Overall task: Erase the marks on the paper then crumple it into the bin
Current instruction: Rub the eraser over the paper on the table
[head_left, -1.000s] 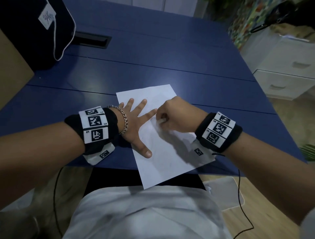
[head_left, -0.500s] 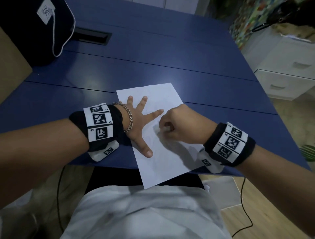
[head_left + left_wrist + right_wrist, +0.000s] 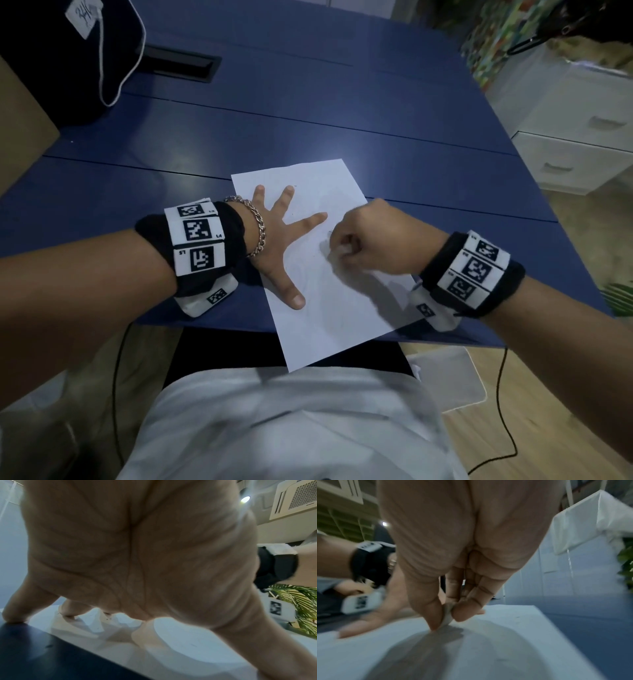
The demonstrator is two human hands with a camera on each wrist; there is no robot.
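A white sheet of paper [image 3: 329,294] lies skewed on the blue table [image 3: 308,130], its near corner hanging over the front edge. Faint pencil marks show near its middle. My left hand [image 3: 277,240] lies flat on the paper's left side with fingers spread, holding it down; in the left wrist view the left hand [image 3: 137,561] fills the frame above the paper [image 3: 188,642]. My right hand [image 3: 370,236] pinches a small whitish eraser [image 3: 447,613] between thumb and fingers, its tip pressed on the paper [image 3: 488,649] just right of the left index finger.
A dark bag [image 3: 68,58] with a white cord sits at the table's far left, beside a black cable slot [image 3: 178,63]. White drawers [image 3: 575,150] stand to the right of the table. A clear plastic box [image 3: 445,380] sits on the floor by my right side. No bin is recognisable.
My right hand with the eraser has shifted slightly toward me and to the right over the paper, rubbing. The left hand stays spread on the sheet.
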